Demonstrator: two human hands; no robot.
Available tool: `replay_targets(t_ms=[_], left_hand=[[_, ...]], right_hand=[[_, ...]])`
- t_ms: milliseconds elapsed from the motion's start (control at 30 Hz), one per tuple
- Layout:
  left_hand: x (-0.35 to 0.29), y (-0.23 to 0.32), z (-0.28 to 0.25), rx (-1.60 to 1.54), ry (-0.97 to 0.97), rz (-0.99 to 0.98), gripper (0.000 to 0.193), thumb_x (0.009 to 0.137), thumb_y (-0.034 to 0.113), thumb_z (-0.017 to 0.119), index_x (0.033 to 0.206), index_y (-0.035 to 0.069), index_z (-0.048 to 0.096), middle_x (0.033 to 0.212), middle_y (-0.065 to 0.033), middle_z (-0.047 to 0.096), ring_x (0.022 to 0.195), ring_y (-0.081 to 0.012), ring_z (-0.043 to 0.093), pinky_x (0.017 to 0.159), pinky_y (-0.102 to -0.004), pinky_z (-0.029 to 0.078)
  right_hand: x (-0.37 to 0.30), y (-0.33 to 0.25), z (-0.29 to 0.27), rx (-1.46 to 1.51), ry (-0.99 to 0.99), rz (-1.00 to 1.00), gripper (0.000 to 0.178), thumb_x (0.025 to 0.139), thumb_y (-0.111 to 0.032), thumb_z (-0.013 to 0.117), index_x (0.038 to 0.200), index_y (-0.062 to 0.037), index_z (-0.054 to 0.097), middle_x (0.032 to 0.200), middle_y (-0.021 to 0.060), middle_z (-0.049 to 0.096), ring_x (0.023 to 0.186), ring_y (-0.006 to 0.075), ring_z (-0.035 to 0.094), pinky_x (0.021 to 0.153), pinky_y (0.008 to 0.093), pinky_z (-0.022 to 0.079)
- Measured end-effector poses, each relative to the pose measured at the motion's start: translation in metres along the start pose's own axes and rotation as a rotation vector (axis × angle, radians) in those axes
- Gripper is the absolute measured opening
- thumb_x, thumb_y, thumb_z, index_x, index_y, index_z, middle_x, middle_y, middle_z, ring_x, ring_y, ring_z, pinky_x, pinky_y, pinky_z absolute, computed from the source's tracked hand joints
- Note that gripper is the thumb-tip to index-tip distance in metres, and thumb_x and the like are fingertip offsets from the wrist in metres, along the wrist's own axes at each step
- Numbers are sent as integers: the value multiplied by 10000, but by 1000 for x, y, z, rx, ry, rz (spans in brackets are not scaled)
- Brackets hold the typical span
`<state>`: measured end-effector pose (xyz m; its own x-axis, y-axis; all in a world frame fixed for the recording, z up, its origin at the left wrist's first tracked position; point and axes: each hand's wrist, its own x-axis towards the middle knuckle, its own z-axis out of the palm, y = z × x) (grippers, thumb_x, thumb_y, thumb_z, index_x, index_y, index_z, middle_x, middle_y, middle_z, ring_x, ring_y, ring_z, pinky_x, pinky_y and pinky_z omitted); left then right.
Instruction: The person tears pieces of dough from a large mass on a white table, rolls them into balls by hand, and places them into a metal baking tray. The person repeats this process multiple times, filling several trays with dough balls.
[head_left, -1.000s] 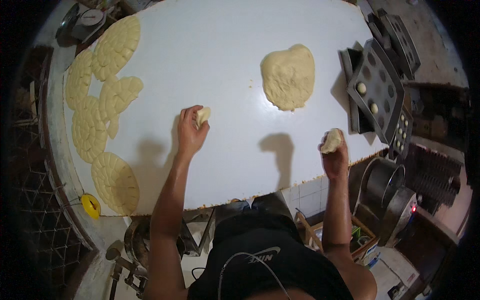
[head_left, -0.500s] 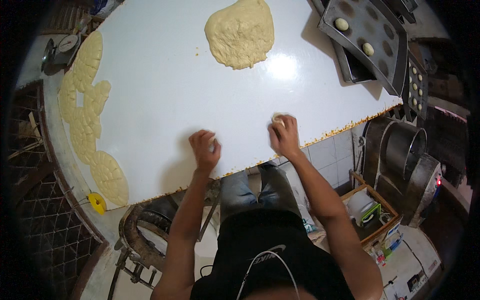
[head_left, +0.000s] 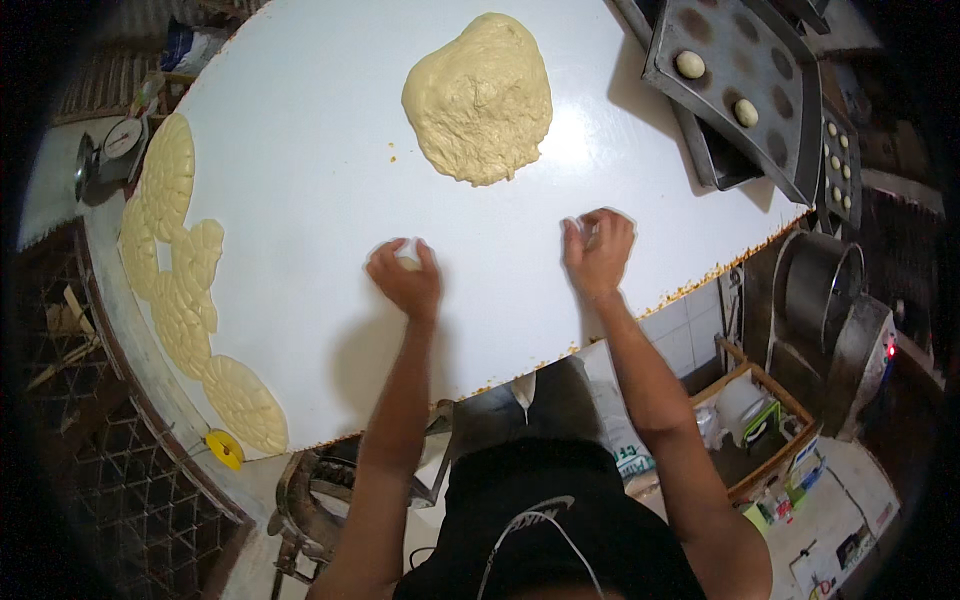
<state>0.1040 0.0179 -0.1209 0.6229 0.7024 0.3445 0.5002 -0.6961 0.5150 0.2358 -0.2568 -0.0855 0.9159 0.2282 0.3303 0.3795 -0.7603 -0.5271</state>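
Observation:
My left hand (head_left: 405,280) is cupped on the white tabletop (head_left: 310,190), its fingers curled round a small dough ball (head_left: 409,263) that shows between thumb and fingers. To its right, my right hand (head_left: 600,252) is also cupped low over the table, with fingers bent inward. Whatever dough lies under that palm is almost wholly hidden now. Beyond both hands rests a large, smooth mound of pale dough (head_left: 480,105). Along the table's left side lie several flat dough rounds (head_left: 245,405), scored into small portions.
Metal trays (head_left: 705,105) are stacked at the far right, the top one holding two dough balls (head_left: 746,113). A dial scale (head_left: 122,140) stands at the left. Right of the table are a machine with a metal drum (head_left: 822,275) and a wooden box (head_left: 765,385). The table's front edge (head_left: 505,378) looks worn.
My right hand has shifted to the right, and the dough that showed at its fingertips is now covered. The left hand's fingers have turned forward round its ball. The whole view has shifted slightly.

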Motion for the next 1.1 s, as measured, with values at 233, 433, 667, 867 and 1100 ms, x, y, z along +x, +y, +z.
replay_targets(t_ms=[233,433,667,867,1100], left_hand=[[62,-36,-10,-86,-206,234,271,892,33,780,1140,64,675,1138,-142,663,1150,-373,592,1000,-524,497],[28,-55,-24,-278,-375,366,225,853,42,790,1040,81,671,1089,-115,664,1073,-359,614,953,-515,507],[32,-4,2,-192,-326,256,266,827,16,789,1071,68,696,1096,-139,678,1070,-373,622,952,-506,519],[73,-5,1,-71,-180,78,277,835,-32,793,1064,58,668,1133,-135,669,1086,-361,619,920,-496,545],[1,-61,-28,-281,-190,-195,203,949,77,747,1112,10,648,1168,-184,656,1072,-377,612,964,-507,532]], right_hand=[[15,55,-25,-119,-60,0,196,919,-144,841,1023,-60,699,1051,135,684,1069,360,601,961,508,465],[-54,34,-18,143,-141,-95,225,871,-18,845,1006,-56,669,1115,157,666,1077,391,604,949,522,494],[16,15,6,35,-48,8,172,911,-65,830,976,-69,671,1020,134,698,1063,348,626,965,502,503],[61,78,-5,-43,26,65,132,922,-83,797,1009,-60,700,1094,142,684,1031,398,608,901,508,489],[22,125,-55,312,-450,-226,192,871,-101,849,982,-74,696,1062,113,697,995,361,621,900,485,491]])
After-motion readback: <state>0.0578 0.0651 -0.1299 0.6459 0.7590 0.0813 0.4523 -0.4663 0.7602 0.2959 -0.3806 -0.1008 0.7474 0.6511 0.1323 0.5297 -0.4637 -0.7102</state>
